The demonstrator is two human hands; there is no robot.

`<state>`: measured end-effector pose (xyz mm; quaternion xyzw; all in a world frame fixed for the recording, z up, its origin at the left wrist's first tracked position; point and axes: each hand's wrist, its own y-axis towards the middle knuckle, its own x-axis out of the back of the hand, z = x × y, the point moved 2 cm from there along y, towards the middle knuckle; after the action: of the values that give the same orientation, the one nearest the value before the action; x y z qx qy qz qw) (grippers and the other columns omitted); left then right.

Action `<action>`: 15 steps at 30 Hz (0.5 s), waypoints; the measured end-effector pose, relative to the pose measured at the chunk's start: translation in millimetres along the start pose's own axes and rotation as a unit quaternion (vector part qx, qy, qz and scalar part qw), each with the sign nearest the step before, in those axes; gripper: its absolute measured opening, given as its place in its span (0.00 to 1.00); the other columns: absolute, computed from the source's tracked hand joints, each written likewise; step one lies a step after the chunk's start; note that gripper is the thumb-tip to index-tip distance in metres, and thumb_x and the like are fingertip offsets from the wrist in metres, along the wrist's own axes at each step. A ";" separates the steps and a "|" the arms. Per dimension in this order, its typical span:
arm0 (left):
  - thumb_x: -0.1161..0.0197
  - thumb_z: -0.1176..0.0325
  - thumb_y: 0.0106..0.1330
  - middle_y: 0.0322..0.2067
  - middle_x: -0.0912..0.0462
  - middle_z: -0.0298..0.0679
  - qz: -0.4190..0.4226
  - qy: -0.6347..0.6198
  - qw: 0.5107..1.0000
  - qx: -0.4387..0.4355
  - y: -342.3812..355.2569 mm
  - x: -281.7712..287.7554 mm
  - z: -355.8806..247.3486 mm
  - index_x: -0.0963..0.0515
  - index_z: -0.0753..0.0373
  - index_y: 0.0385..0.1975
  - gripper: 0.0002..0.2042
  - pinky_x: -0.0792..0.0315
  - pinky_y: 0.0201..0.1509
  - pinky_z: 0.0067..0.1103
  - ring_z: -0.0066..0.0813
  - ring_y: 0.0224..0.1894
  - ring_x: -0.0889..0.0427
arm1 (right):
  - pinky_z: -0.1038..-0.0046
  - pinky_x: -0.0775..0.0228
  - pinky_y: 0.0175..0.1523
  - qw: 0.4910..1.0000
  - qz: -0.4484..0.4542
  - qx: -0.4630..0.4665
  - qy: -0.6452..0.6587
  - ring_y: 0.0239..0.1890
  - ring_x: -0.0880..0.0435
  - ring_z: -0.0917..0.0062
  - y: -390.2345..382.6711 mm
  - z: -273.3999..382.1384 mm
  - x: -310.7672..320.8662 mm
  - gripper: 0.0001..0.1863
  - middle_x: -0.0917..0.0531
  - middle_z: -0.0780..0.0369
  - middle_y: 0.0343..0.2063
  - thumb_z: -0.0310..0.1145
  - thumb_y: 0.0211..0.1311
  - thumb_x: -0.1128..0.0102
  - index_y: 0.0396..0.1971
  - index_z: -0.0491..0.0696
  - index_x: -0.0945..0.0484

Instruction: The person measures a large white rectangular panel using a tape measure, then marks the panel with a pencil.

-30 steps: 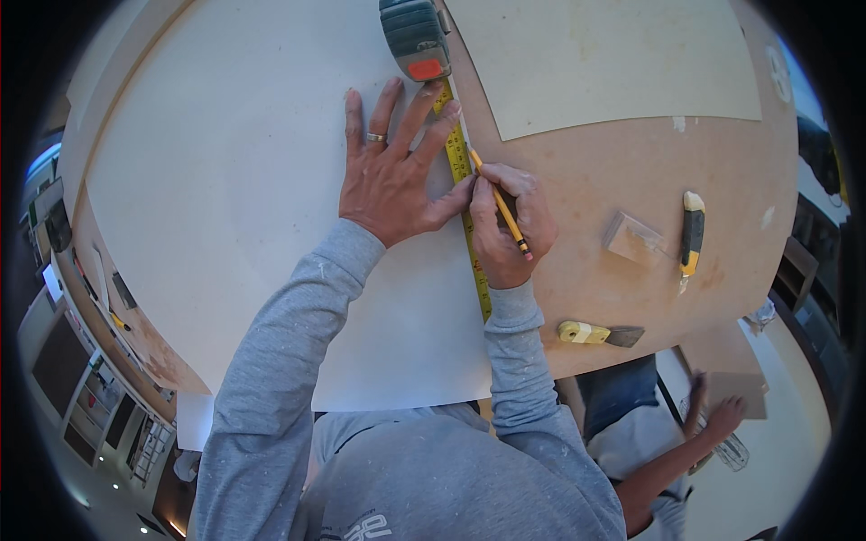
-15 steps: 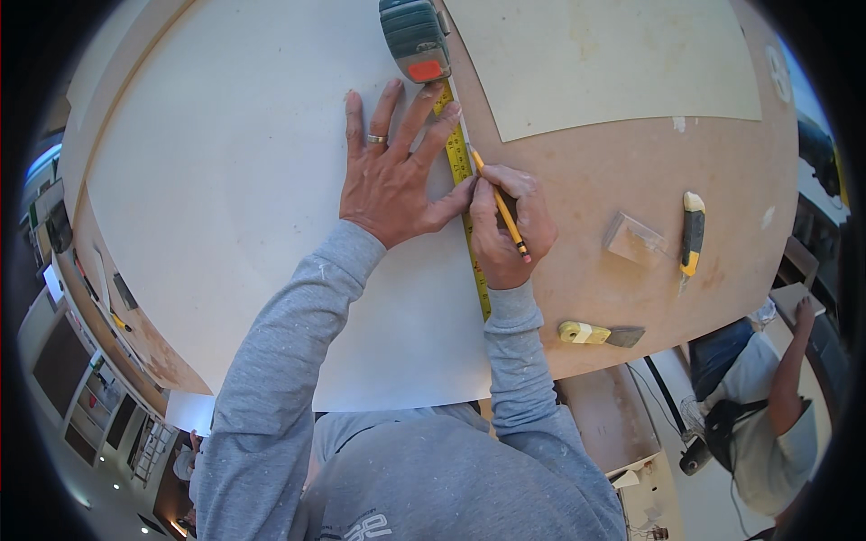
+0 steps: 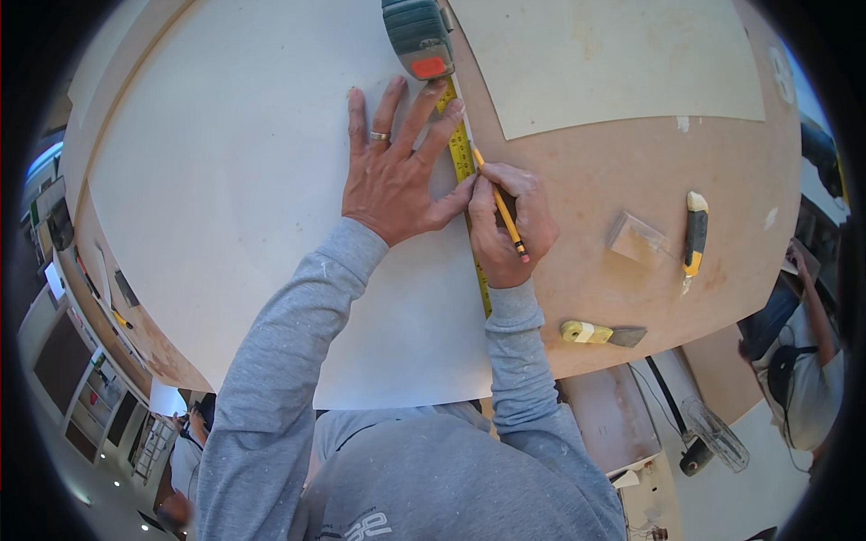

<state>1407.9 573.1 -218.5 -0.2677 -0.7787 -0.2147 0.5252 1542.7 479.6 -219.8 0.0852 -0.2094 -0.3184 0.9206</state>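
A yellow, metal-looking tape blade [image 3: 461, 155] is lying along the right edge of our big white flat sheet [image 3: 225, 180]. Probably light and springy, so we're better off pinning it near the teal boxy case [image 3: 417, 41]. Our bare left hand [image 3: 392, 185] is resting partly on it, fingers splayed; our bare right hand [image 3: 523, 215] is pinching a slim yellow wooden pencil [image 3: 501, 207].

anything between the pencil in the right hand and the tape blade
Nothing visible: the tip of the pencil in the right hand is right beside the yellow tape blade. The left hand lays its thumb over the blade lower in view.
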 end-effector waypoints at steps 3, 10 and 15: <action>0.34 0.36 0.62 0.79 0.42 0.35 0.001 0.003 1.000 0.000 0.4 -0.8 -0.2 0.29 0.47 0.73 0.40 0.71 0.83 0.62 0.48 0.83 0.55 | 0.68 0.20 0.46 1.000 -0.001 0.005 0.001 0.39 0.13 0.65 0.2 -0.2 0.1 0.12 0.12 0.57 0.37 0.14 0.57 0.31 0.40 0.42 0.16; 0.33 0.36 0.62 0.79 0.42 0.35 0.004 0.006 1.000 0.002 0.1 -0.4 0.6 0.30 0.47 0.73 0.40 0.72 0.83 0.62 0.48 0.83 0.57 | 0.73 0.17 0.45 1.000 0.012 0.027 -0.010 0.39 0.11 0.71 0.6 -0.8 0.5 0.11 0.12 0.55 0.39 0.14 0.62 0.33 0.43 0.41 0.16; 0.33 0.36 0.62 0.79 0.42 0.35 0.003 0.002 1.000 -0.001 1.3 -1.4 -1.0 0.30 0.47 0.73 0.40 0.72 0.83 0.62 0.49 0.83 0.57 | 0.67 0.20 0.46 1.000 -0.006 0.012 -0.003 0.39 0.13 0.64 0.4 -1.0 -0.1 0.12 0.12 0.58 0.36 0.13 0.57 0.31 0.40 0.42 0.17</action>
<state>1409.9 573.3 -219.4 -0.2700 -0.7765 -0.2141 0.5276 1543.3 479.9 -220.7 0.0967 -0.2159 -0.3213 0.9170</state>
